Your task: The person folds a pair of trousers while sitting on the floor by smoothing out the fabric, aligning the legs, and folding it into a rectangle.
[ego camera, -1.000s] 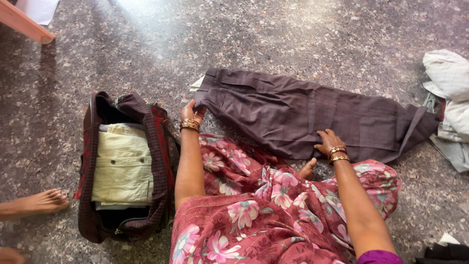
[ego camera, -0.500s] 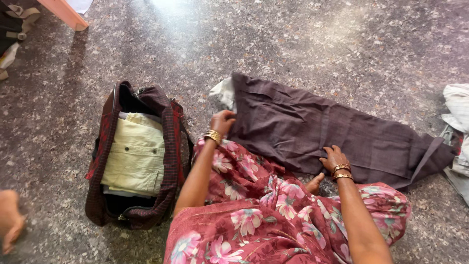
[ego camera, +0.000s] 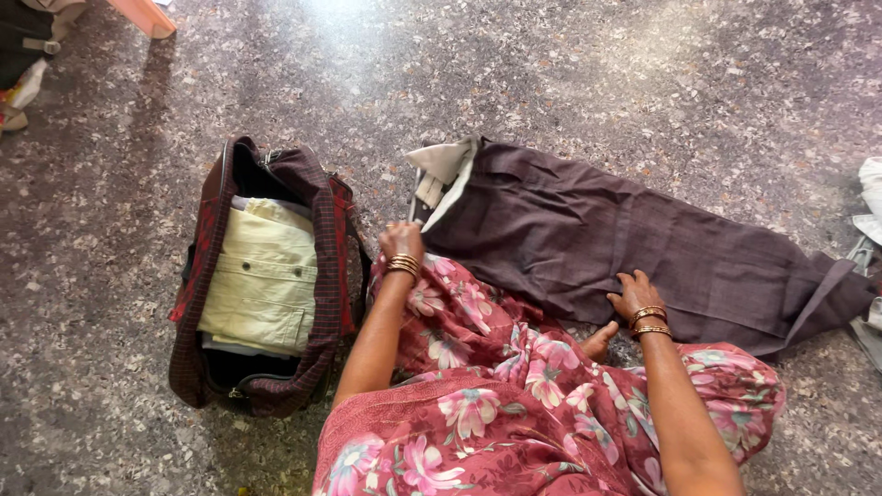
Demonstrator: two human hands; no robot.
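Note:
Dark brown trousers [ego camera: 597, 243] lie flat on the speckled stone floor in front of me, waist to the left, with the pale inner waistband lining [ego camera: 443, 173] turned outward. My left hand [ego camera: 401, 241] grips the waist corner of the trousers. Farther right, my right hand [ego camera: 636, 294] presses flat on the near edge of the trouser legs. Both wrists carry gold bangles. My lap is covered by red floral cloth [ego camera: 496, 395].
An open dark red checked bag [ego camera: 317, 266] sits to my left with a folded pale yellow garment [ego camera: 262, 280] inside. Light-coloured clothes [ego camera: 868, 230] lie at the right edge. A wooden furniture leg [ego camera: 147, 16] and dark items [ego camera: 23, 46] are at the top left.
My left hand has pulled the waist corner back toward me, turning the pale lining outward. The right hand has stayed on the trousers. A bare foot at the left edge has gone from view.

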